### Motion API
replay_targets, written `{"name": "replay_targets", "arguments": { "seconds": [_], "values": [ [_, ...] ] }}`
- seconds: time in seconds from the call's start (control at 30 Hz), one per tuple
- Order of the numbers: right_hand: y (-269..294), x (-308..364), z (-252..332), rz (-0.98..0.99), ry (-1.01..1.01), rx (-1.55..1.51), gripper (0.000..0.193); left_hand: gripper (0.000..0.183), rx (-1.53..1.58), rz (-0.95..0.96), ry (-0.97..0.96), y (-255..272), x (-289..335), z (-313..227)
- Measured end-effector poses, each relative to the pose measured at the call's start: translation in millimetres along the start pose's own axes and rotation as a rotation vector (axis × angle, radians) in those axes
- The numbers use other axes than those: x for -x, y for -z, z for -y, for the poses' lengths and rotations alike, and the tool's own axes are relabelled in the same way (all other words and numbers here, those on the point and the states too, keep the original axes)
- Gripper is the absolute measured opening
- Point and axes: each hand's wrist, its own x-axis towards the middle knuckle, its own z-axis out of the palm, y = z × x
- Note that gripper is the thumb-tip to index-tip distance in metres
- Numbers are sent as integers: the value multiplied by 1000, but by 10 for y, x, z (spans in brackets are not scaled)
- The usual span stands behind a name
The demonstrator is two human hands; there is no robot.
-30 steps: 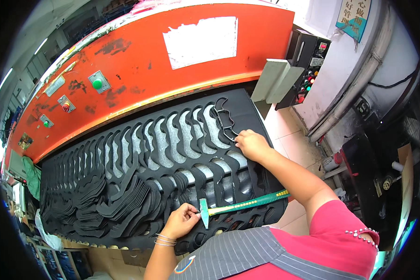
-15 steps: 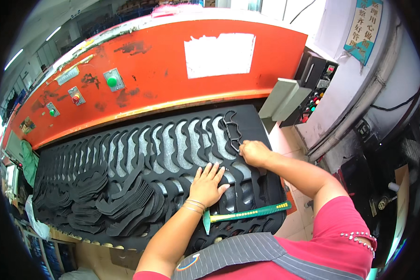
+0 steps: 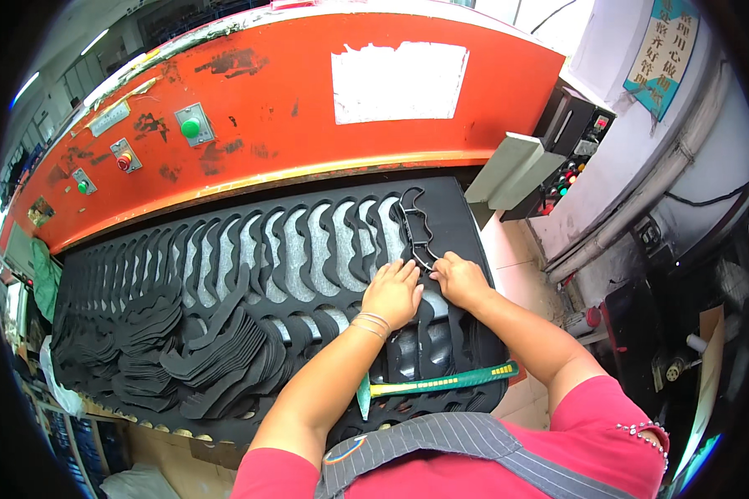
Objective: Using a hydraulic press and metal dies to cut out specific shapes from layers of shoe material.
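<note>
A black sheet of material (image 3: 308,258) with several curved cut-outs lies on the bed of an orange cutting press (image 3: 291,108). A black metal cutting die (image 3: 416,229) sits on the sheet near its right end. My left hand (image 3: 391,291) rests flat on the sheet, fingers apart, just left of the die. My right hand (image 3: 460,281) grips the near end of the die. A green-handled hammer (image 3: 441,382) lies on the sheet near my body, under my forearms, touched by neither hand.
Several loose black cut pieces (image 3: 183,349) are piled on the sheet's left front. The press face carries green and red buttons (image 3: 191,129). A grey control box (image 3: 574,158) with coloured lights stands to the right, with pipes (image 3: 641,208) along the wall behind it.
My left hand moved from the hammer's head up across the sheet to beside the die. My right hand slid slightly toward me along the die. The hammer lies where it was left.
</note>
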Motion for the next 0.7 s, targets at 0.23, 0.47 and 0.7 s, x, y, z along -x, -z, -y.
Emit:
{"name": "replay_targets", "arguments": {
  "seconds": [0.23, 0.47, 0.7],
  "values": [
    [210, -199, -242, 52, 188, -30, 13, 41, 39, 32, 10, -106, 4, 12],
    [607, -463, -143, 27, 58, -234, 11, 45, 169, 62, 37, -57, -25, 134],
    [136, -76, -227, -174, 145, -208, 6, 42, 606, 52, 216, 56, -78, 90]
  ]
}}
